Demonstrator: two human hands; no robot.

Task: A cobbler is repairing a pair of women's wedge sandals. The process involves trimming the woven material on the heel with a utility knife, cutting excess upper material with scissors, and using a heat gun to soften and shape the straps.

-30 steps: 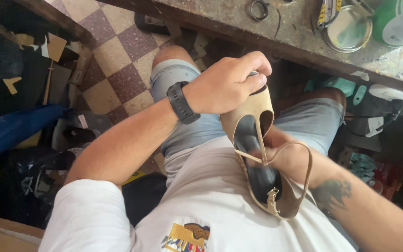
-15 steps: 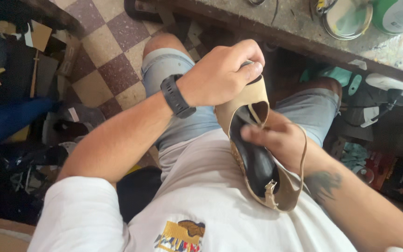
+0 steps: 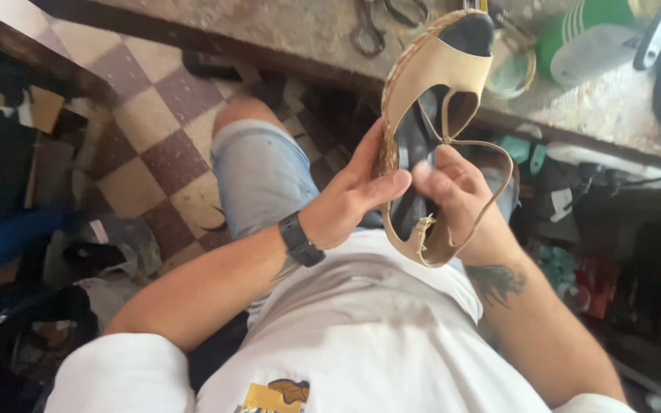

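A beige sandal (image 3: 439,70) with a dark insole, a woven wedge side and a thin ankle strap with a buckle is held upright over my lap, toe pointing up toward the workbench. My left hand (image 3: 357,195), with a black watch on the wrist, grips the sandal's woven side, thumb pressed on the insole. My right hand (image 3: 460,195) holds the heel end from the other side, fingers on the insole near the strap. A tattoo shows on my right forearm.
A worn stone workbench (image 3: 292,30) runs across the top with pliers (image 3: 369,27), a round tin (image 3: 514,69) and a green-and-white container (image 3: 587,46). Checkered floor tiles (image 3: 162,145) lie at left beside cluttered scraps and dark bags. More clutter sits under the bench at right.
The sandal has been lifted and turned so its toe points up toward the bench. My left hand slid from the toe end down to the side, and my right hand shifted to the heel.
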